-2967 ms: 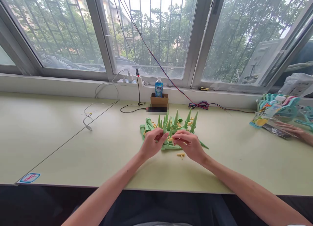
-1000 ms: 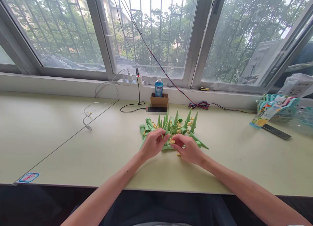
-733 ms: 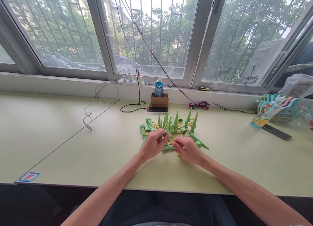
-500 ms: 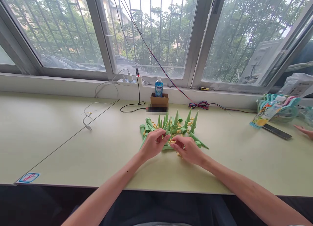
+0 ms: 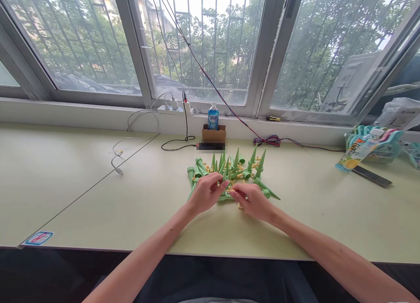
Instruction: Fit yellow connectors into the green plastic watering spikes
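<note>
Green plant watering spikes (image 5: 260,166) and small yellow valve pieces lie in a pile, some spikes point-up and others on their sides. At the pile's near edge my left hand (image 5: 206,191) is closed round a green spike (image 5: 225,175), which stands point-up between thumb and fingers. Close on its right, my right hand (image 5: 252,200) pinches a small yellow valve piece (image 5: 231,190) by the spike's lower part. Whether that piece is joined to the spike, I cannot tell. Another yellow piece (image 5: 241,207) lies beneath my right hand.
Behind the pile are a black device with a cable, a cardboard box (image 5: 214,134) and a blue-labelled bottle (image 5: 213,117). Bundled wires (image 5: 267,141) lie farther right. A phone (image 5: 371,176), a drink pouch (image 5: 356,154) and a basket of hangers occupy the right side. A white cable (image 5: 116,165) lies left.
The fingers of my right hand have shifted very slightly at the yellow piece; my left hand stays put. Another person's hand at the right edge has gone out of view.
</note>
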A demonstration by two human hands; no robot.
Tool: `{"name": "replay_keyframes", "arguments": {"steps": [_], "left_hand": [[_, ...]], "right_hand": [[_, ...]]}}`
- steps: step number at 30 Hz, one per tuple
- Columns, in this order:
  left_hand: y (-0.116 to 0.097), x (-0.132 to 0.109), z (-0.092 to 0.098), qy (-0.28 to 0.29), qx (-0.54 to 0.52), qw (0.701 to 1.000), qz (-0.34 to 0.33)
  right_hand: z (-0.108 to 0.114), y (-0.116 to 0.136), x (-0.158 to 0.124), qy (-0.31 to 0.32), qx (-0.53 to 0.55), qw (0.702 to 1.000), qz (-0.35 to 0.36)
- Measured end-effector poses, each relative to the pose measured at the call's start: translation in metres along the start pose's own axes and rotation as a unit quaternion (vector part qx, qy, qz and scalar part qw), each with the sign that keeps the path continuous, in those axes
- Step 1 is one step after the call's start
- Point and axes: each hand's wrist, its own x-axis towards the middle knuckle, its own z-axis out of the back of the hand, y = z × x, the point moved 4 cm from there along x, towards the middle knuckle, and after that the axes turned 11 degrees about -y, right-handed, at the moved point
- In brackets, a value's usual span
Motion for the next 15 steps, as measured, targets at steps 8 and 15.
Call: {"name": "replay_keyframes", "arguments": {"steps": [8,15], "left_hand": [[0.0020,0.0000,-0.0008,0.006,0.002,1.000,0.004],[0.0013,-0.0010,-0.0005,0.004,-0.005,1.000,-0.002]], "right_hand": [[-0.0030,-0.0043,-0.0020,0.010,0.030,0.999,-0.029],[-0.0020,-0.0018,-0.0009,0.019,-0.011,1.000,-0.002]]}}
